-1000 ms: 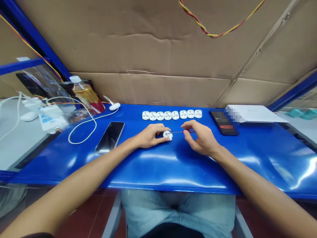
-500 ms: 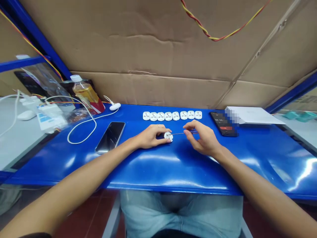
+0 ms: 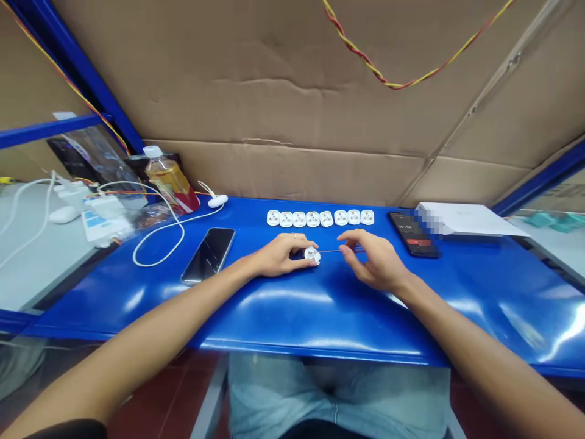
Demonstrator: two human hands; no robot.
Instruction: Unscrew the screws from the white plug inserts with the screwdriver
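Along the blue workbench (image 3: 137, 299) | white round socket piece (image 3: 312, 256) held down by left hand (image 3: 278, 255), fingers together over it | thin metal pin (image 3: 338, 250) pinched by right hand (image 3: 377, 262), fingertips clamped, its tip touching the piece | row of socket pieces (image 3: 320, 217) set beyond

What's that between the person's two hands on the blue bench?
In the head view, a thin metal pin and a small round white plastic piece span the gap between the left hand and the right hand.
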